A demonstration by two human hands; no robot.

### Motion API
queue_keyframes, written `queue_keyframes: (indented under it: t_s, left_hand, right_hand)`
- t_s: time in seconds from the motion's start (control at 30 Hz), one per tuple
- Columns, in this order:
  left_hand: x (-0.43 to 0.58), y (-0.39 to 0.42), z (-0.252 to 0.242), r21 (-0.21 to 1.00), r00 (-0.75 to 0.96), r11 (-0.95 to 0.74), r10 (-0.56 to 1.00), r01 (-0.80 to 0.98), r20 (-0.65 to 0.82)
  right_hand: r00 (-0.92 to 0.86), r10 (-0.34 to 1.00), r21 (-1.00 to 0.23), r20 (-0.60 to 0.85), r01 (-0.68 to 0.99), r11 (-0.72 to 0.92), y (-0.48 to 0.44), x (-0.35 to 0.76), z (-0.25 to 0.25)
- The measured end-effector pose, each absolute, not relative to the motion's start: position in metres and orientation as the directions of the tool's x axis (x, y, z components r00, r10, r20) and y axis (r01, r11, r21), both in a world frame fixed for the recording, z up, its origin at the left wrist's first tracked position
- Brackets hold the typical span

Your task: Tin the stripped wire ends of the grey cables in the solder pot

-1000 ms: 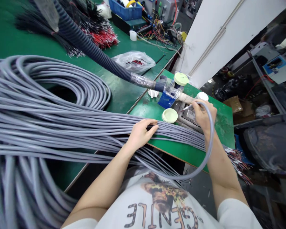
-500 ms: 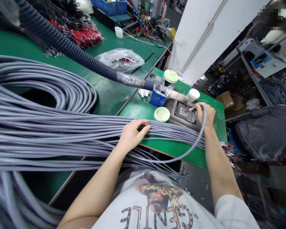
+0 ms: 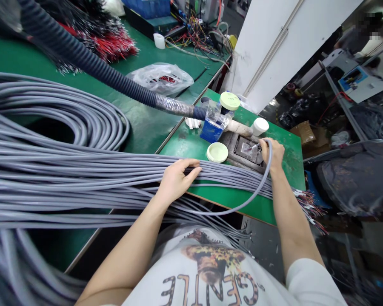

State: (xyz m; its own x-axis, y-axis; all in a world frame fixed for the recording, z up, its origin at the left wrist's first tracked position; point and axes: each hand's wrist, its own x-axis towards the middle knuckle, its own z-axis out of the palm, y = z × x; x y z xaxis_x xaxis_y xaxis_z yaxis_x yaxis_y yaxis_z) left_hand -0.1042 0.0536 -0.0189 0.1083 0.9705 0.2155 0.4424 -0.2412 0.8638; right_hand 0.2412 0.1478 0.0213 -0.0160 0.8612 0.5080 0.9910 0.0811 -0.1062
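A thick bundle of grey cables (image 3: pixel 83 170) runs from coils at the left across the green bench to its right edge. My left hand (image 3: pixel 175 179) lies on the bundle, fingers flat and slightly apart, pressing the cables down. My right hand (image 3: pixel 272 154) is closed on the end of one grey cable (image 3: pixel 239 206), which loops down and back from the bundle. Its stripped tip points into a shallow metal tray (image 3: pixel 247 149) set in a dark block on the small green table (image 3: pixel 242 199).
A dark corrugated hose (image 3: pixel 92 63) reaches from the upper left to above the metal tray. Pale green lids (image 3: pixel 217 152), a white pot (image 3: pixel 260 126) and a blue box (image 3: pixel 210 131) stand around it. A plastic bag (image 3: pixel 161 78) and red-black wire bundles (image 3: pixel 111 44) lie behind.
My right hand has brought the cable tip down and left into the metal tray, and the cable loop has shrunk. My left hand has stayed on the bundle.
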Motion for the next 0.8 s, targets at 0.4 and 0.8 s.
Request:
queue_keyframes:
  t_s: [0.4,0.8]
  left_hand:
    - [-0.052,0.025,-0.002,0.919,0.332,0.214,0.938,-0.332,-0.099]
    - [-0.012,-0.005,-0.009,0.866,0.516,0.343,0.848,-0.364,-0.119]
  right_hand:
    - [-0.356,0.644,-0.277,0.677,0.687,0.672,0.013,0.183,0.064]
    - [-0.452,0.748,-0.439,0.487,0.614,0.656,-0.068,0.185,0.017]
